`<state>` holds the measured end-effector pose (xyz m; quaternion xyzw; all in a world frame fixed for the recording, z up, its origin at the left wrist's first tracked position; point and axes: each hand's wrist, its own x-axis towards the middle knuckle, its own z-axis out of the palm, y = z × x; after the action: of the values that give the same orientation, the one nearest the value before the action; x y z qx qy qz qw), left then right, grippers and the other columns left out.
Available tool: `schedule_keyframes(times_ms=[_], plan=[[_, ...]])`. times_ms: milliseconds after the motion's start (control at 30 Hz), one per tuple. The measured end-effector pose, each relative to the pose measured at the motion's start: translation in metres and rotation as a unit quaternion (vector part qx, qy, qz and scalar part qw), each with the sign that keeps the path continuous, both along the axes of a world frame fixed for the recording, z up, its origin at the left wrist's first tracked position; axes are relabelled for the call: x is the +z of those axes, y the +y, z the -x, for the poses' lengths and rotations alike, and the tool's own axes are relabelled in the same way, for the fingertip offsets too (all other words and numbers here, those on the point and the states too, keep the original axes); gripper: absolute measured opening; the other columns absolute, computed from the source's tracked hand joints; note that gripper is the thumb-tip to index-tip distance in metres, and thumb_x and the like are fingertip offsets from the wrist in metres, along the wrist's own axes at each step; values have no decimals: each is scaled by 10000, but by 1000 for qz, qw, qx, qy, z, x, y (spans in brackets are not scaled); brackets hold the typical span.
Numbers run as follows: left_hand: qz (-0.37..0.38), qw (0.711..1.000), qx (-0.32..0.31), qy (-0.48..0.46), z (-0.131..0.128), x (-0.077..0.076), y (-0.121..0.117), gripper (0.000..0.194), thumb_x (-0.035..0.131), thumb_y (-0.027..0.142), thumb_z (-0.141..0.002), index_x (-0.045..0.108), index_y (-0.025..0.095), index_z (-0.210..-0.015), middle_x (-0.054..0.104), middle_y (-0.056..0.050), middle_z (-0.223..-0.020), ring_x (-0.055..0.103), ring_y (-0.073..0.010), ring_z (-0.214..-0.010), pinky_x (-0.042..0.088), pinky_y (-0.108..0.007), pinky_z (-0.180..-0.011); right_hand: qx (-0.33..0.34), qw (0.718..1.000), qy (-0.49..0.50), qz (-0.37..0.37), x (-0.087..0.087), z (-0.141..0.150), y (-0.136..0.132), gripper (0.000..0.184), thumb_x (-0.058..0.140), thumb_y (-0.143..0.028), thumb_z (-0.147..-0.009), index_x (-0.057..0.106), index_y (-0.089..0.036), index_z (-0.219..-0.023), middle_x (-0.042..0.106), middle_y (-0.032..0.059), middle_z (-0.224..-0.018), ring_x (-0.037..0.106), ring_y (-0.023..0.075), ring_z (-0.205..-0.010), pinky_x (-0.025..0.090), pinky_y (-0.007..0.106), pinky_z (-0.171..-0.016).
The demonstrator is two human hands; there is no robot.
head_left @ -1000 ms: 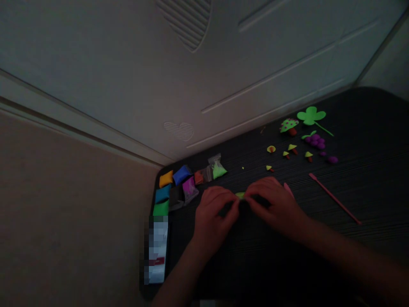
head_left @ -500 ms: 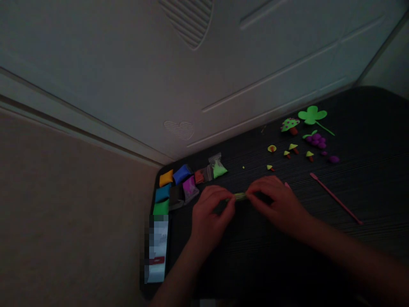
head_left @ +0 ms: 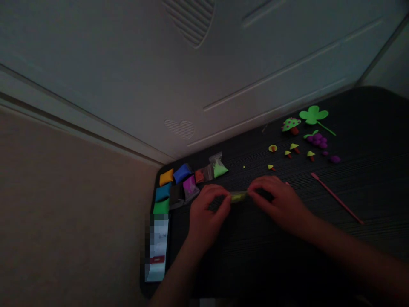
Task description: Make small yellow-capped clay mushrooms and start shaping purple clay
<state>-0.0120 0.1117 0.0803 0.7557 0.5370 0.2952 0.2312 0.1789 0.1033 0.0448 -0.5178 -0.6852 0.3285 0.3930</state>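
Between my two hands a small clear plastic bag of yellow clay is held level above the dark table. My left hand pinches its left end between thumb and fingers. At the other end, the thumb and fingers of my right hand close on the bag's edge. Just beyond my right hand lie a small yellow-capped clay mushroom and a tiny yellow bit. Part of a pink item shows behind my right knuckles.
Clay packets, such as a purple one and a light green one, lie at the left. A phone is near the left edge. A pink modelling tool, a green clover and purple clay grapes lie right. A white panel stands behind.
My left hand has shifted slightly left and the hands are a little further apart. More of the bag and its yellow clay now shows between them.
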Motion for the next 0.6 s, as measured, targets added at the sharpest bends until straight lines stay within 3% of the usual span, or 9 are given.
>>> schedule_keyframes(times_ms=[133, 233, 367, 600], plan=[[42, 999, -7, 0, -2, 1, 0, 138, 611, 234, -753, 604, 188, -883, 634, -34, -883, 585, -159, -842, 456, -300, -770, 17, 1000, -2, 2, 1, 1, -1, 83, 538, -190, -819, 611, -227, -833, 662, -13, -866, 581, 150, -863, 388, 307, -792], [63, 997, -33, -6, -4, 1, 2, 96, 602, 246, -770, 640, 189, -837, 656, -32, -842, 594, -159, -821, 463, -300, -756, 33, 999, 1, 6, 0, 0, -3, 92, 530, -193, -826, 612, -232, -837, 659, -20, -866, 578, 142, -863, 381, 299, -800], [60, 995, -64, -41, -5, 0, 4, 76, 604, 231, -774, 667, 191, -791, 665, -32, -807, 593, -156, -820, 466, -300, -761, 30, 999, 5, 8, 1, -1, -4, 116, 554, -229, -815, 611, -241, -915, 656, -14, -911, 573, 143, -899, 386, 287, -805], [37, 996, -63, -52, -8, -6, -4, 43, 621, 192, -757, 664, 189, -757, 660, -18, -761, 581, -148, -822, 450, -310, -798, 79, 997, 8, 3, 1, 1, -4, 80, 535, -179, -825, 604, -218, -815, 642, -30, -812, 573, 114, -811, 372, 266, -772]])
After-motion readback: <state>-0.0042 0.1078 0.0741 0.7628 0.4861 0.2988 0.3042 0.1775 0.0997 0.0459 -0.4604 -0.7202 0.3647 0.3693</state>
